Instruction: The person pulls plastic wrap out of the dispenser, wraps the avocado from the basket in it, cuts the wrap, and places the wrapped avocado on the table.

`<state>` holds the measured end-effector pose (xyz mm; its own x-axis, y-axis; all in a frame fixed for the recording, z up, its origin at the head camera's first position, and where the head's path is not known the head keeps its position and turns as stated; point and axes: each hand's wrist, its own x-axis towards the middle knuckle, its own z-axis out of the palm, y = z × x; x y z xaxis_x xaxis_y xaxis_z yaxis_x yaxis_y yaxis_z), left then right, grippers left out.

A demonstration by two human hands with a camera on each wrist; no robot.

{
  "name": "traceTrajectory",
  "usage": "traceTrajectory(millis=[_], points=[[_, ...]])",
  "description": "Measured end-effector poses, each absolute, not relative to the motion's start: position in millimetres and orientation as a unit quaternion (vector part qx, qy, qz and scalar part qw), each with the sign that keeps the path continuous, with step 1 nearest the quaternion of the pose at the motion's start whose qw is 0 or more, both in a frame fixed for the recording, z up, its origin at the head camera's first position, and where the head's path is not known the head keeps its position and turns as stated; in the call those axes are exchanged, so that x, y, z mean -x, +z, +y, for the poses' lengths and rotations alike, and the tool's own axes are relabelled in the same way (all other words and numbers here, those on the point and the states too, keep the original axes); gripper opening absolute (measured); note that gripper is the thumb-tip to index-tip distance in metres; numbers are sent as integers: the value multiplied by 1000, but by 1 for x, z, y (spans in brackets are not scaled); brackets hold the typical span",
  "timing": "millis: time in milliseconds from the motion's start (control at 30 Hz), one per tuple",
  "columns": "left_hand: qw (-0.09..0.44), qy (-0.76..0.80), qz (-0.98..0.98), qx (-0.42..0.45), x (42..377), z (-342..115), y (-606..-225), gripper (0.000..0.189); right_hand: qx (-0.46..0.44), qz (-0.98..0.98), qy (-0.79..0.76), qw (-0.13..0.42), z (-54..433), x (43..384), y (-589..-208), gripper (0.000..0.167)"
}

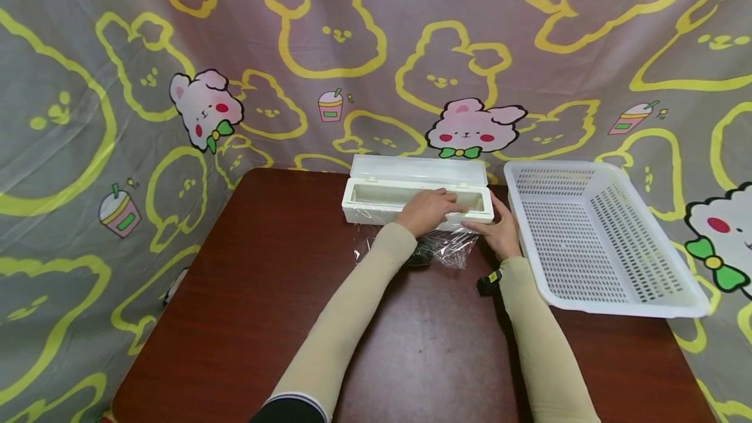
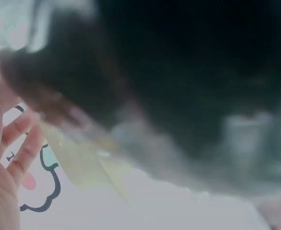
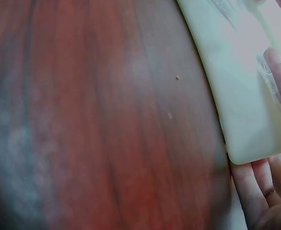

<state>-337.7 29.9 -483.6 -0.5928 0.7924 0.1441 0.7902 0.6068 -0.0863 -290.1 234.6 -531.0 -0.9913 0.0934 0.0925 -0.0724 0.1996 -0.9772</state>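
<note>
A long white cling film box point(image 1: 367, 215) stands at the back of the table, its lid point(image 1: 418, 170) raised and its long trough showing. My left hand point(image 1: 427, 209) lies over the front edge, fingers stretched into the trough's right half; its thumb is hidden. Gripping the box's right end is my right hand point(image 1: 499, 230). In the right wrist view the thumb point(image 3: 280, 79) presses one face of the box and the other fingers lie at its end. Clear film point(image 1: 455, 248) hangs crumpled from the front, under the left wrist. Dark blur covers much of the left wrist view.
A white perforated plastic basket point(image 1: 529, 266) stands right beside the right hand and forearm. The brown wooden table point(image 1: 252, 292) reaches back to a patterned cloth point(image 1: 376, 31) hanging behind and at the sides. A small black camera point(image 1: 487, 283) sits at the right wrist.
</note>
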Motion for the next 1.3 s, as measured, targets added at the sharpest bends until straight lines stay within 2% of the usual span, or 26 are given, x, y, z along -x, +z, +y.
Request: traceTrajectory(millis=[200,433,800,1067,1300], points=[[88,32,-899,428,337,25,-482,54,-2,-771,634,70,234,292,-532,98],[87,43,-897,431,338,14,-482,55,12,-785,614,82,246,308,-564,104],[117,43,-889,440,336,0,-484,65,31,-803,587,99,245,309,-564,102],[98,23,-892,440,338,-8,-482,58,18,-815,570,100,245,308,-563,110],[87,20,-891,444,337,-15,-480,55,-2,-808,581,98,244,309,-561,108]])
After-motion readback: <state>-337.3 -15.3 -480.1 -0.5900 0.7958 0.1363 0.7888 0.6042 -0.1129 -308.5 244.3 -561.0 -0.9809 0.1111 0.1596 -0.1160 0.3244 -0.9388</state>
